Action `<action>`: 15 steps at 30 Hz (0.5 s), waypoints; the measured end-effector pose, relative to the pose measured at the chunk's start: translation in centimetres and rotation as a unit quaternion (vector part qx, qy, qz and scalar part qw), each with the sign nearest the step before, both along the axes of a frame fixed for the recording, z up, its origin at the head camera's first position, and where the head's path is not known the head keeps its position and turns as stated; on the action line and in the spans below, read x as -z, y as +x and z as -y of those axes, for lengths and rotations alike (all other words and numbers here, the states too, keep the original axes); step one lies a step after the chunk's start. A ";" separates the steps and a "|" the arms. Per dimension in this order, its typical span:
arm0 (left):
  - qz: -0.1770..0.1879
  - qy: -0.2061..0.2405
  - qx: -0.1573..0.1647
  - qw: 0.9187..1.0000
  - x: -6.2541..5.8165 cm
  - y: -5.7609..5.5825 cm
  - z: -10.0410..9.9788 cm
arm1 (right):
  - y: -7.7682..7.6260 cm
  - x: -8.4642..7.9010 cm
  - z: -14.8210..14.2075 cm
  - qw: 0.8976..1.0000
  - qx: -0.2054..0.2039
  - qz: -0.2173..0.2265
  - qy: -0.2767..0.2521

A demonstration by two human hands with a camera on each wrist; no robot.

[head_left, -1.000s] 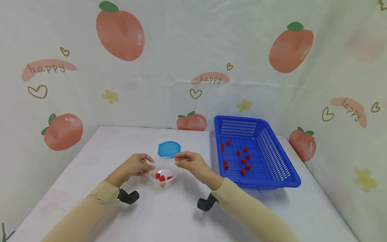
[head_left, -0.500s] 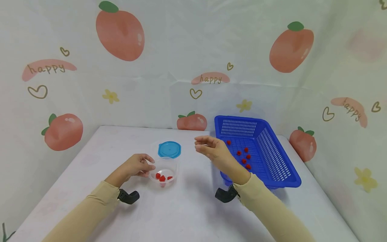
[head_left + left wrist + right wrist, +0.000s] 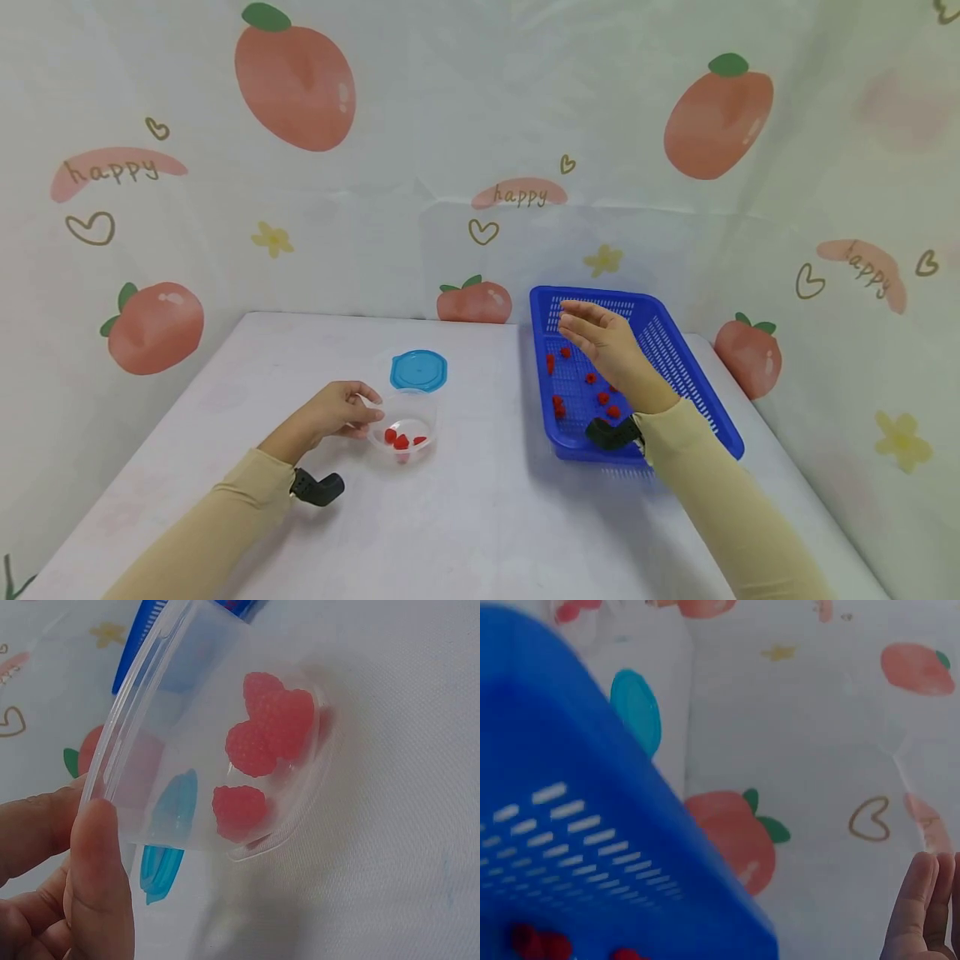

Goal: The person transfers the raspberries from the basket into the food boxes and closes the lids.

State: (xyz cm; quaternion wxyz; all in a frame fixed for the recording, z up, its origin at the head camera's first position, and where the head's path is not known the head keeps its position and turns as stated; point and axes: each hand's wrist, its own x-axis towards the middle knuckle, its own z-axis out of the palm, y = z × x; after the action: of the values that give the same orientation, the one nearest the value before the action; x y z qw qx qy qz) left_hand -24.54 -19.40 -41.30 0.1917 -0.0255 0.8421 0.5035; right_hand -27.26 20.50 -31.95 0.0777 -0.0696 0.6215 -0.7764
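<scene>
My left hand [image 3: 341, 408] pinches the rim of a clear plastic tub [image 3: 426, 417] between thumb and fingers. Several raspberries [image 3: 289, 724] lie in the bottom of that tub, seen through its wall in the left wrist view. Over the blue plastic basket [image 3: 553, 433] hovers my right hand [image 3: 615, 354], its fingers fairly straight and holding nothing that I can see. Inside the basket are several scattered raspberries [image 3: 603, 399]; the hand and wrist hide part of the basket floor.
Just behind the tub a blue lid [image 3: 418, 371] lies on the white-covered table [image 3: 465, 517]. A patterned cloth backdrop [image 3: 420, 108] stands behind the table. Black wrist cameras [image 3: 318, 488] jut out below both wrists.
My right hand has moved from beside the tub, rightward and up, to above the basket. The left hand, the tub and its raspberries have stayed put.
</scene>
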 end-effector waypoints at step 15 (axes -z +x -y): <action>-0.002 -0.003 0.000 1.000 0.0 0.1 0.0 | -3.3 2.8 -2.8 0.973 -0.047 -0.009 0.228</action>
State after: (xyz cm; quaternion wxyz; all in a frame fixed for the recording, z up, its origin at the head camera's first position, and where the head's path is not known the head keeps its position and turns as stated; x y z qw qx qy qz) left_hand -24.45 -19.39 -41.32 0.1902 -0.0253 0.8440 0.5009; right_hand -30.60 23.33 -34.74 0.1220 -0.0857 0.7787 -0.6095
